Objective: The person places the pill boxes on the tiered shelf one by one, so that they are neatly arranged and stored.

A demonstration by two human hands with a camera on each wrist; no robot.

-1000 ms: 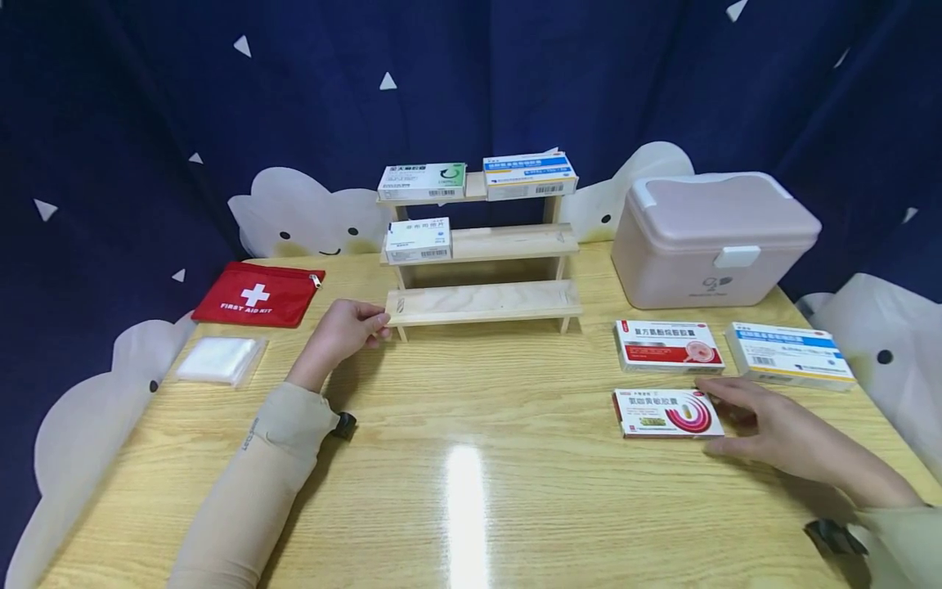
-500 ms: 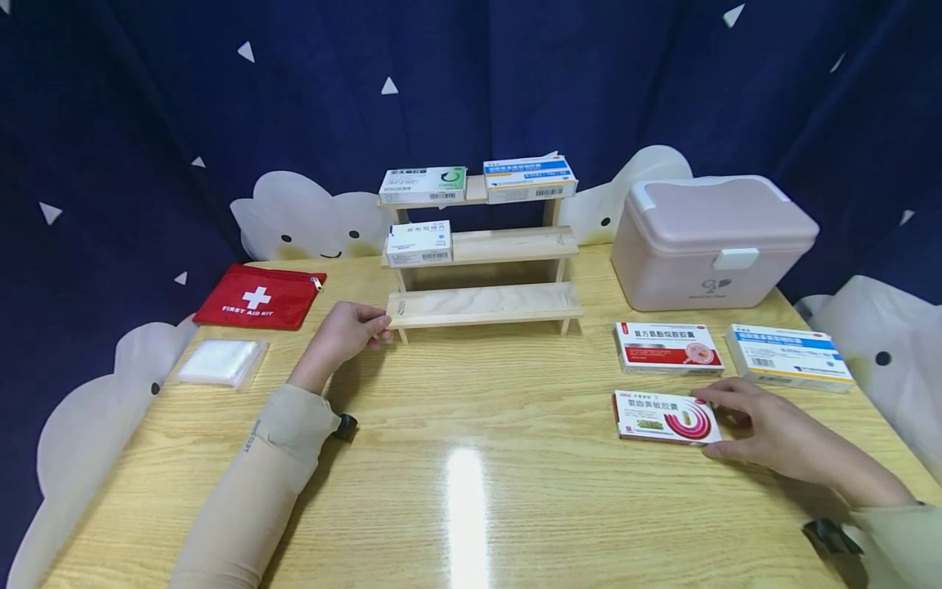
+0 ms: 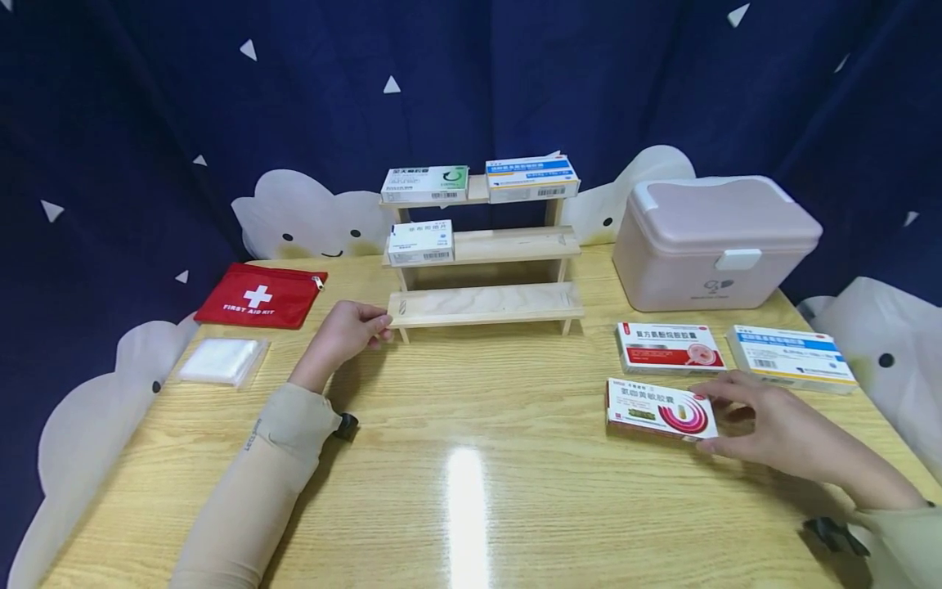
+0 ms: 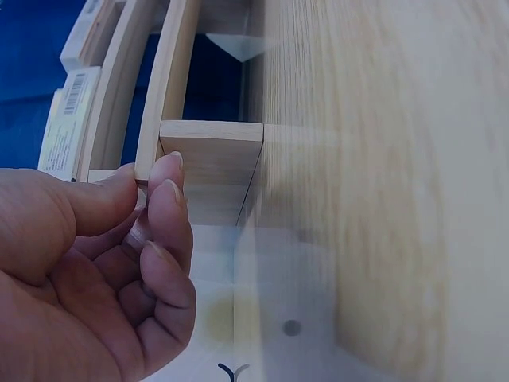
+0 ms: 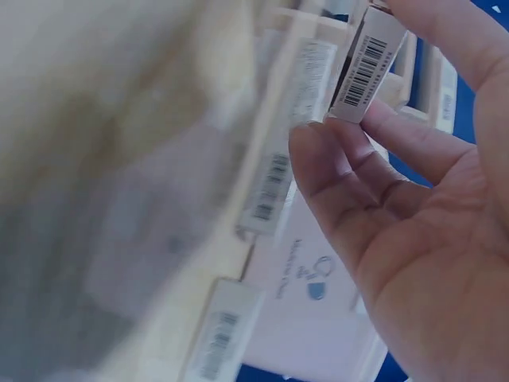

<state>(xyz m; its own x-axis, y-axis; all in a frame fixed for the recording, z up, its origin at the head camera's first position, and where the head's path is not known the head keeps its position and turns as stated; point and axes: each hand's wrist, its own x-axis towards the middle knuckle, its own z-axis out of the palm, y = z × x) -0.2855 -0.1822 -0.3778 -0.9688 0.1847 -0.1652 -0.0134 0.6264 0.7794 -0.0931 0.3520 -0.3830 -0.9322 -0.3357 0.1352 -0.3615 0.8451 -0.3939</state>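
My right hand (image 3: 773, 421) grips the right end of a white medicine box (image 3: 651, 406) with red-pink rings, thumb and fingers at opposite edges. The box tilts slightly above the table; in the right wrist view its barcoded end (image 5: 368, 68) shows between thumb and fingers. At the left, my left hand (image 3: 346, 335) pinches the left end of the lowest tier of a three-tier wooden shelf (image 3: 486, 304). The left wrist view shows thumb and forefinger on that board's corner (image 4: 151, 159). The upper tiers carry a green-and-white box (image 3: 424, 184), a blue-and-white box (image 3: 531, 177) and a white box (image 3: 421, 243).
Behind the held box lie a red-and-white medicine box (image 3: 671, 348) and a blue-and-white one (image 3: 791, 357). A pink medicine chest (image 3: 714, 262) stands at the back right. A red first aid pouch (image 3: 257, 298) and a plastic-wrapped white packet (image 3: 221, 360) lie at the left.
The right hand has taken hold of the ringed medicine box, lifted it a little and shifted it slightly left, tilting it. My left hand stays on the shelf.
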